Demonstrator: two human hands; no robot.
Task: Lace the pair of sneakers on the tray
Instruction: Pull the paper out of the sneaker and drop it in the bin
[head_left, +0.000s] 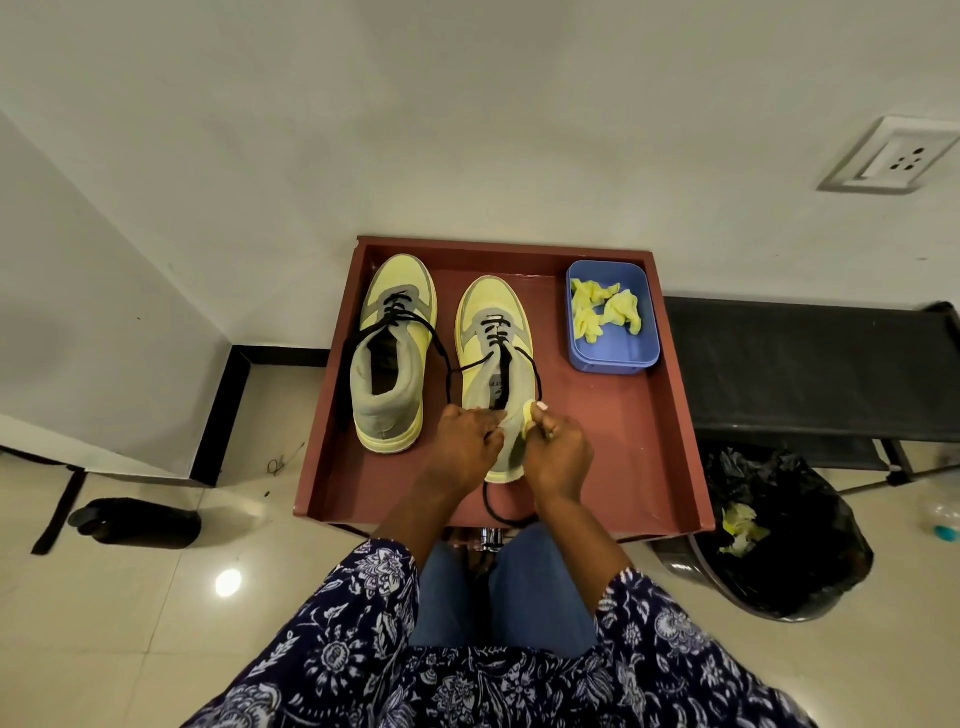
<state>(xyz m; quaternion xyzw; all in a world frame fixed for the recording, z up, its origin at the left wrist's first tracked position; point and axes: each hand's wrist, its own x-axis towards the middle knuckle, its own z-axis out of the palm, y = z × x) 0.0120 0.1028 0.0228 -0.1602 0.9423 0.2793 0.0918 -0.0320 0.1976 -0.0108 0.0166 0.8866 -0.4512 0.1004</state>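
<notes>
Both hands at 6 o'clock of tray (670, 415). Left hand (467, 441) grips right sneaker (496, 358) collar; right hand (558, 447) pinches black lace (535, 374). Left sneaker (392, 353) at 9 o'clock.

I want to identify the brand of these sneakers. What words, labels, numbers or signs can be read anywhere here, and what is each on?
No text here can be read.
Tongue label of the right sneaker: a small dark marking, too blurred to read.
Insole of the left sneaker: a dark patch, no legible letters.
Wall socket: holes only, no lettering visible.
Blue container and tray: no text visible.
</notes>
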